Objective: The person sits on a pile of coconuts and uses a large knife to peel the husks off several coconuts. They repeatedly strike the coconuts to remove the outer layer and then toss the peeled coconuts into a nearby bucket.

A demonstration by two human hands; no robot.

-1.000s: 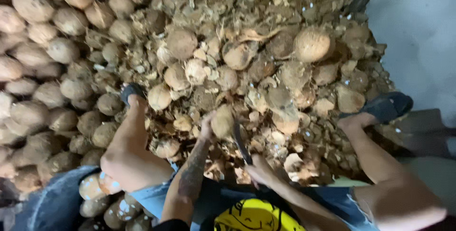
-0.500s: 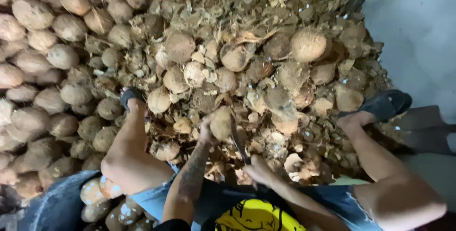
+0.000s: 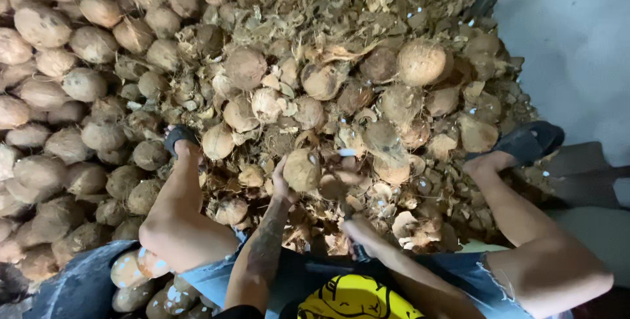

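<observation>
My left hand (image 3: 283, 184) grips a coconut (image 3: 302, 169) over the husk pile (image 3: 367, 96), my right hand (image 3: 357, 230) clenches a knife (image 3: 348, 207).

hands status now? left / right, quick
Left hand: closed around a coconut, held over the husk pile.
Right hand: closed on a dark tool handle; the tool's working end is hard to make out.
</observation>
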